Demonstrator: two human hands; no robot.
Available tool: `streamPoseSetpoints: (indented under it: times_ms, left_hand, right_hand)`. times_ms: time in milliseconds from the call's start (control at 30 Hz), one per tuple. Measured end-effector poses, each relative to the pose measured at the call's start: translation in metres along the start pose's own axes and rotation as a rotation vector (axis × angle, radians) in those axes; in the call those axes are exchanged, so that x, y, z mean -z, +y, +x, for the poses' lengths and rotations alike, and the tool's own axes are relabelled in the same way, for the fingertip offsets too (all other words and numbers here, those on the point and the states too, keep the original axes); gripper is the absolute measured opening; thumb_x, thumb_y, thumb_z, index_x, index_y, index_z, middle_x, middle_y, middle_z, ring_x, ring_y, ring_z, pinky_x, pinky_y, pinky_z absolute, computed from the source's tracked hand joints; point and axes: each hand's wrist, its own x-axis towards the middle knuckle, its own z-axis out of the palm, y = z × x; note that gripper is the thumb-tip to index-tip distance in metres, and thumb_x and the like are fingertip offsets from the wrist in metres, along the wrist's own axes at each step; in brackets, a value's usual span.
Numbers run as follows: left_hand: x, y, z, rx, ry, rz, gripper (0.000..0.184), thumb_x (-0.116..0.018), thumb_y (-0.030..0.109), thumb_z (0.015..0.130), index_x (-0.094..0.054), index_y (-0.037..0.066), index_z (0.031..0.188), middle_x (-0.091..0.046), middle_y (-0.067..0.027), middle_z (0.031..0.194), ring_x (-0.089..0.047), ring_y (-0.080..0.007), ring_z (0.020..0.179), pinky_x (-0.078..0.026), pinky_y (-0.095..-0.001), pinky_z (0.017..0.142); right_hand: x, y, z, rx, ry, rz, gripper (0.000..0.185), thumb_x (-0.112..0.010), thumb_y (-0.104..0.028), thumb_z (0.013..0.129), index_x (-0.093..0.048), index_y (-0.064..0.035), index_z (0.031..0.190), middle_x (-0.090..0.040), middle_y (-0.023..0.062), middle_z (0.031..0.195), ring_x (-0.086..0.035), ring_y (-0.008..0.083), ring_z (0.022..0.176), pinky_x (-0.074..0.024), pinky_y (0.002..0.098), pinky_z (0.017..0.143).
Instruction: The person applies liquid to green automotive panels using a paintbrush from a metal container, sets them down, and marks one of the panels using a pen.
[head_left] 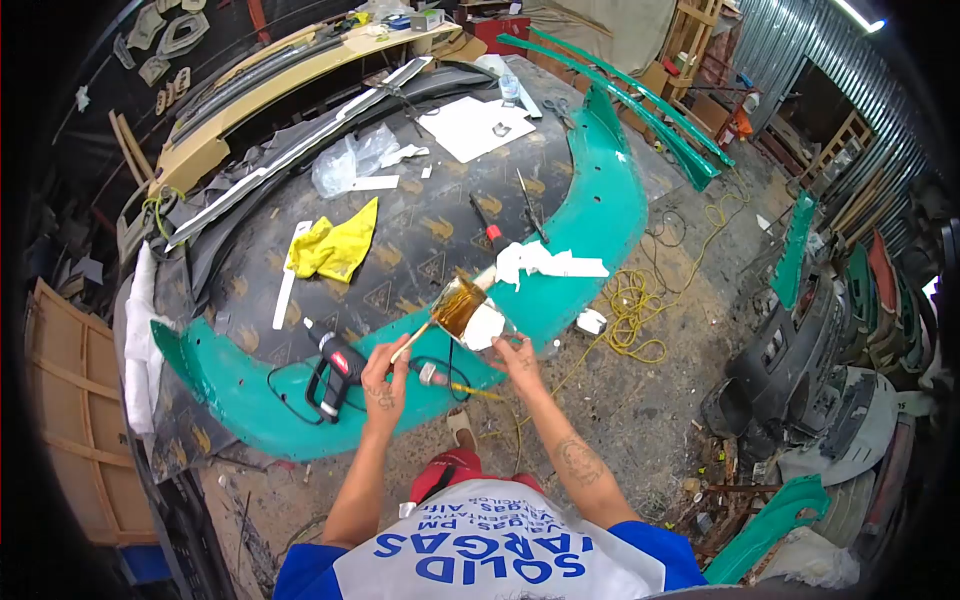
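My left hand (383, 375) is closed around a thin pale stick (412, 342), whose far end reaches the amber part of a small vessel-like piece. My right hand (517, 362) pinches the near edge of this amber and white piece (460, 306), which looks like a tilted clear container; its exact kind is unclear. Both hands are above a long curved teal bumper lip (590, 225). A red and black heat gun (342, 366) lies on the lip beside my left hand. Just past the piece, a crumpled white cloth (527, 262) rests on the lip.
A yellow cloth (336, 242), a red-handled tool (488, 222), a plastic bag (352, 162) and a white sheet (474, 128) lie on the dark covered work surface (400, 255). A yellow cord (632, 312) coils on the floor at right, near stacked bumpers (790, 345).
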Motion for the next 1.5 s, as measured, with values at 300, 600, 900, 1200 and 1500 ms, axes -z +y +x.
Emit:
streamPoseSetpoints:
  times_ms: [300, 600, 900, 1200, 1500]
  left_hand:
    - [-0.037, -0.057, 0.101, -0.157, -0.161, 0.065, 0.025, -0.056, 0.009, 0.097, -0.063, -0.001, 0.119, -0.061, -0.0115, 0.095, -0.057, -0.0164, 0.073, -0.046, -0.0288, 0.064]
    - [-0.046, -0.097, 0.135, -0.271, -0.170, 0.208, 0.031, -0.057, 0.002, 0.092, -0.064, 0.004, 0.122, -0.059, -0.0143, 0.100, -0.059, -0.0270, 0.090, -0.048, -0.0351, 0.077]
    - [-0.057, -0.120, 0.119, -0.152, -0.379, 0.121, 0.039, -0.047, -0.003, 0.093, -0.055, 0.002, 0.131, -0.052, -0.0164, 0.105, -0.057, -0.0298, 0.091, -0.047, -0.0404, 0.074]
    - [-0.067, -0.133, 0.104, -0.228, -0.427, 0.144, 0.045, -0.049, -0.007, 0.090, -0.053, 0.003, 0.134, -0.051, -0.0159, 0.111, -0.056, -0.0322, 0.094, -0.046, -0.0412, 0.074]
    - [-0.073, -0.135, 0.099, 0.001, -0.302, -0.103, 0.045, -0.061, -0.005, 0.082, -0.059, 0.002, 0.127, -0.054, -0.0116, 0.113, -0.054, -0.0240, 0.105, -0.046, -0.0323, 0.087]
  right_hand:
    - [-0.058, 0.006, 0.101, -0.018, 0.107, 0.008, 0.063, -0.075, -0.032, 0.082, -0.039, 0.0004, 0.123, -0.056, 0.0100, 0.101, -0.059, 0.0184, 0.090, -0.0552, 0.0360, 0.074]
    - [-0.072, 0.041, 0.130, 0.048, 0.048, 0.089, 0.065, -0.067, -0.044, 0.086, -0.041, 0.0016, 0.124, -0.054, 0.0098, 0.110, -0.058, 0.0191, 0.086, -0.0552, 0.0392, 0.071]
    - [-0.067, 0.020, 0.118, -0.164, 0.024, 0.048, 0.084, -0.077, -0.049, 0.075, -0.038, -0.0016, 0.131, -0.056, 0.0033, 0.094, -0.056, 0.0136, 0.088, -0.0505, 0.0276, 0.067]
    - [-0.064, 0.002, 0.107, -0.147, -0.033, 0.032, 0.092, -0.079, -0.054, 0.073, -0.036, -0.0016, 0.135, -0.057, 0.0046, 0.100, -0.055, 0.0148, 0.093, -0.0510, 0.0304, 0.071]
    - [-0.064, -0.006, 0.106, -0.152, -0.079, -0.037, 0.070, -0.076, -0.041, 0.081, -0.046, -0.0071, 0.134, -0.059, 0.0061, 0.113, -0.058, 0.0196, 0.101, -0.0528, 0.0343, 0.079]
